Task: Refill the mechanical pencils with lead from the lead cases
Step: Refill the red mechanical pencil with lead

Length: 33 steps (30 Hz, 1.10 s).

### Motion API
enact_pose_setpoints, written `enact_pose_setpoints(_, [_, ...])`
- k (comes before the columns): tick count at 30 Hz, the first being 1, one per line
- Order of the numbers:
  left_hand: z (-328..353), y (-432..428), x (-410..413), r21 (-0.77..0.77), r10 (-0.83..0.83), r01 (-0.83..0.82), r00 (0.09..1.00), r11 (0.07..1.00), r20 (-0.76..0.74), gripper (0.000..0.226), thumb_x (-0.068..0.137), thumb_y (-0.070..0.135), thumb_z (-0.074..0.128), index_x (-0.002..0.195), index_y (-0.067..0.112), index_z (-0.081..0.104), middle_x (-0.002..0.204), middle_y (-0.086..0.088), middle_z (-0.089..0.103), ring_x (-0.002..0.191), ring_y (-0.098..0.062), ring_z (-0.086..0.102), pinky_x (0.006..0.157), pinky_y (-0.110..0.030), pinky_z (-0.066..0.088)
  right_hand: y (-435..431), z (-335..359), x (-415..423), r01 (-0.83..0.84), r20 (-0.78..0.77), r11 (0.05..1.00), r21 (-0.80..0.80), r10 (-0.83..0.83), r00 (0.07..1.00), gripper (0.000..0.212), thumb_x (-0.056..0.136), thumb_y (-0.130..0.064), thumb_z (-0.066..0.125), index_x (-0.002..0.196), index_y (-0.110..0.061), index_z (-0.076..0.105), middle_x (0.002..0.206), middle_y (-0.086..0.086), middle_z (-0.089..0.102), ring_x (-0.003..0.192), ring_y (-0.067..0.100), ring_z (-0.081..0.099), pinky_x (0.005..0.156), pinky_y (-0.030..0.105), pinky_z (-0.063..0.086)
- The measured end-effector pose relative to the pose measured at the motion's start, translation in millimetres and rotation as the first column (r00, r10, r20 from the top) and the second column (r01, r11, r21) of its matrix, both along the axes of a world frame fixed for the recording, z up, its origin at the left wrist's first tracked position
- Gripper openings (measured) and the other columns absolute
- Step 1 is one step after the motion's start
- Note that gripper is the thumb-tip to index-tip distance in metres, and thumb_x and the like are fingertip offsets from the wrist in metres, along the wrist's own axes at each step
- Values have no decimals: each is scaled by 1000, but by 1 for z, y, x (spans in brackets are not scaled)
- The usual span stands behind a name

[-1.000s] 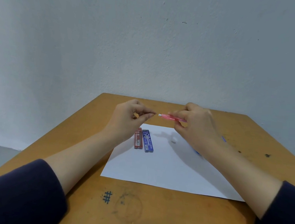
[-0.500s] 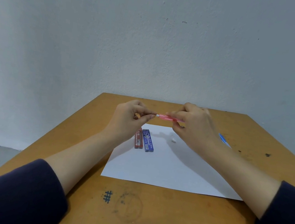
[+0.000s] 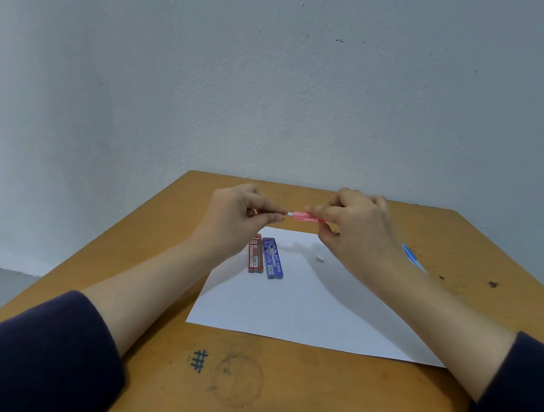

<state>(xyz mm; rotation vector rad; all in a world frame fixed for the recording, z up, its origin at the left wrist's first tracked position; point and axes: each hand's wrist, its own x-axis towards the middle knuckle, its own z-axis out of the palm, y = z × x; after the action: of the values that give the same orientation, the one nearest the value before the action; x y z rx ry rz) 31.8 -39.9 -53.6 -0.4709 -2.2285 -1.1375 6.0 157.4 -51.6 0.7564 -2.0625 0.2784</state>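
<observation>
Pink pencil [image 3: 305, 217] steadied in the air for refilling
Its white end is pinched by the left hand [image 3: 239, 215], likely to feed lead; the barrel is clamped by the right hand [image 3: 359, 229] at 3 o'clock. The lead cases [image 3: 273, 259] are kept on the paper [image 3: 303, 307] at 7 o'clock, within reach.

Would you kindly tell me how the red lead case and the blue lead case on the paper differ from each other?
The red lead case is marked 2B; the blue lead case reads PENCIL LEAD. The red lead case lies left, the blue lead case right. The blue lead case looks slightly longer than the red one. Both lie flat, side by side, on the white paper.
</observation>
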Motion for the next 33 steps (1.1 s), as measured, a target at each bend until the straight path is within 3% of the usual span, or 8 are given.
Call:
enact_pose_setpoints(7, [1,0,1,15,5,-5,1000,1000,-3,21,76,12,78,89,28,74,69,-1,60,64,-6,47,59,-14,36,0,0,0,-6,-17,1000,8,6,1000,33,62,-1,82,89,-19,78,67,2,58,61,24,58,63,37,43])
enact_pose_setpoints(15, [2,0,2,91,6,-6,1000,996,2,20,72,10,81,73,28,72,64,15,61,60,-1,52,58,-10,40,1,1,1,-10,-4,1000,9,10,1000,37,60,0,81,91,-20,77,69,2,59,63,24,60,65,39,44])
enact_pose_setpoints(22, [4,1,4,101,1,-3,1000,995,25,13,73,8,80,75,20,75,58,16,57,57,4,51,56,-7,37,1,3,2,-6,-3,1000,3,6,1000,36,63,-2,81,91,-22,77,68,1,57,62,23,58,64,38,43])
enact_pose_setpoints(27, [4,1,4,119,5,-9,999,993,33,21,73,9,80,71,28,71,62,13,59,58,2,51,57,-8,39,1,4,2,-22,-2,1000,1,22,1000,35,63,-4,82,92,-23,77,68,1,56,62,23,58,64,38,42])
enact_pose_setpoints(33, [4,2,6,131,-21,15,999,991,48,19,72,8,80,72,25,72,61,13,61,58,1,52,57,-9,39,1,5,3,-40,-11,999,1,40,999,33,64,-6,82,92,-23,77,69,1,56,63,23,58,65,37,40])
